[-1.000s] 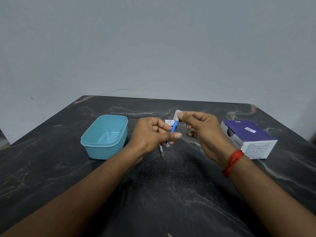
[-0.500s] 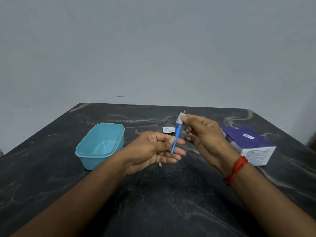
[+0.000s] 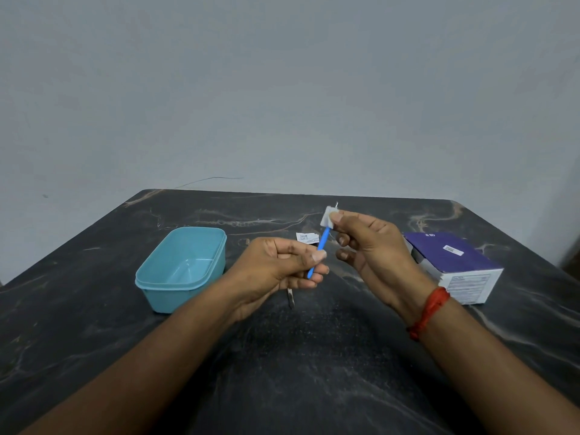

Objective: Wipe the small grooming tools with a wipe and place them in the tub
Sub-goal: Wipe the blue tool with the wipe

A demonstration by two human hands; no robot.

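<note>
Left hand [image 3: 281, 266] pinches blue tool [image 3: 320, 248] low; right hand [image 3: 368, 246] pinches wipe [image 3: 328, 216] round its top. Tub [image 3: 185, 266] at 9 o'clock of hands, purple box [image 3: 455, 262] at 3 o'clock, both on table [image 3: 314, 378].

Both forearms show bare from the lower edge of the view up to the left hand [image 3: 276, 268] and the right hand [image 3: 373, 246]. Around the right wrist sits a red thread band [image 3: 428, 312], wound in several strands, with a small knot bunched at its lower end. The fingernails in view are short and plain.
</note>
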